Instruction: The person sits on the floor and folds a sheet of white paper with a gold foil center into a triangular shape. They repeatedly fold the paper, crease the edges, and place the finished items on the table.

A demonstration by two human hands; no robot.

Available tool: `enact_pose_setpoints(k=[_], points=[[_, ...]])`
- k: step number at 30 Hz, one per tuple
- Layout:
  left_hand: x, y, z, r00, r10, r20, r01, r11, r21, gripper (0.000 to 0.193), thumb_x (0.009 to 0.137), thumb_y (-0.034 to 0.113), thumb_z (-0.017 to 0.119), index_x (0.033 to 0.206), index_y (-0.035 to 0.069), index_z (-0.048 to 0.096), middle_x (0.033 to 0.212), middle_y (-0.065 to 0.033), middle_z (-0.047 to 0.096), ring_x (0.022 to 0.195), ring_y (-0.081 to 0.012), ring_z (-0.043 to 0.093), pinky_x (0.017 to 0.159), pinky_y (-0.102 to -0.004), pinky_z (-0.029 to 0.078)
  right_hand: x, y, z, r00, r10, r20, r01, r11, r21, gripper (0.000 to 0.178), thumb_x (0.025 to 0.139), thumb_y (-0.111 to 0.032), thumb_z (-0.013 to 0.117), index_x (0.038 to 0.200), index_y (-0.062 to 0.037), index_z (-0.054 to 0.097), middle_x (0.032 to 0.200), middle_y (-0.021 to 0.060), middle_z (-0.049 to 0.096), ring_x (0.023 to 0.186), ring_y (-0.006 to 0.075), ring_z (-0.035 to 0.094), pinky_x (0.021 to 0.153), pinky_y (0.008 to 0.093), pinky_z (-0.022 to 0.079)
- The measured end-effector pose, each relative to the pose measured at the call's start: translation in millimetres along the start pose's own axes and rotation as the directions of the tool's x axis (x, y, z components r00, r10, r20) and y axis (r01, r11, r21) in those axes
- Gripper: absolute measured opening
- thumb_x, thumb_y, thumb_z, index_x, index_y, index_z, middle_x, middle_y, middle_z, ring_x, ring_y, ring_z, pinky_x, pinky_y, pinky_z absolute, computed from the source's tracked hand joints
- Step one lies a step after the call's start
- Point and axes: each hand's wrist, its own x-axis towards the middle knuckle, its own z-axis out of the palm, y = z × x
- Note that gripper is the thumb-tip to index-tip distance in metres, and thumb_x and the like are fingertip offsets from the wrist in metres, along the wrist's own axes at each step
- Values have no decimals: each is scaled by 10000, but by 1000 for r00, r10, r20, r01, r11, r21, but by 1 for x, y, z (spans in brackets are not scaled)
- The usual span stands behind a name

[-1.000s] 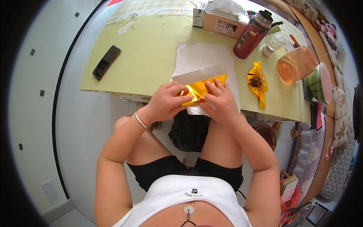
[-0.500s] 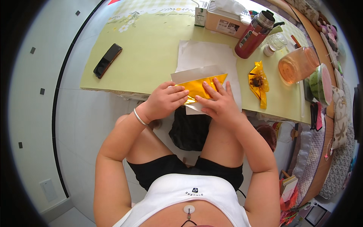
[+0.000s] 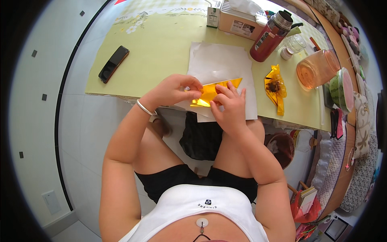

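A folded piece of gold foil paper (image 3: 209,92) lies over white paper sheets (image 3: 219,60) at the table's near edge. At the foil's left end, my left hand (image 3: 179,88) has its fingers curled toward the thumb, closed on the edge. My right hand (image 3: 230,103) holds the foil's right part, thumb and index finger bent at its near side, the other fingers resting on top. Some of the foil's left end is hidden behind my left fingers. To the right lies an opened gold wrapper (image 3: 278,103) with a dark brown lump (image 3: 273,86) on it.
A black phone (image 3: 114,64) lies at the left of the green-covered table (image 3: 161,52). A red thermos (image 3: 270,38), a tissue box (image 3: 242,24), a pinkish jar (image 3: 316,70) and a cut watermelon (image 3: 342,89) stand at the right. Below is a bin (image 3: 282,151).
The pale flap along the foil's far side no longer shows. My left hand went from lying flat on the foil to curled at its left end; my right fingers bent more.
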Motion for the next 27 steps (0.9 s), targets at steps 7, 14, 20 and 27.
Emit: enact_pose_setpoints(k=[7, 14, 20, 27], points=[[-10, -6, -6, 963, 230, 139, -263, 915, 305, 460, 669, 61, 835, 1117, 49, 731, 1151, -90, 675, 1069, -256, 619, 960, -362, 512, -2, 0, 2, 1000, -1, -1, 1, 1000, 10, 123, 822, -167, 731, 840, -100, 630, 1281, 105, 645, 1329, 446, 506, 1076, 782, 228], [-19, -4, 1, 931, 326, 165, -365, 819, 443, 491, 631, 82, 833, 1113, 98, 739, 1161, -82, 670, 1106, -293, 601, 991, -414, 483, -5, -2, -4, 998, -46, 53, 46, 999, -5, 190, 792, -205, 763, 898, -123, 628, 1336, 119, 602, 1373, 463, 451, 1078, 791, 198], [-25, -3, 24, 878, 464, 115, -392, 562, 729, 444, 648, 74, 801, 1082, 117, 716, 1158, -81, 685, 1087, -299, 637, 985, -446, 488, -7, 1, 0, 998, -41, 41, 41, 999, -1, 234, 777, -234, 797, 911, -129, 635, 1349, 115, 592, 1387, 454, 437, 1086, 787, 188], [-21, 0, 29, 879, 472, 72, -353, 541, 763, 267, 746, 118, 784, 998, 108, 697, 1096, -77, 711, 994, -263, 691, 973, -465, 517, -7, 3, 1, 999, -40, 32, 39, 999, 19, 186, 792, -212, 795, 882, -135, 652, 1348, 110, 597, 1384, 453, 442, 1092, 786, 174]])
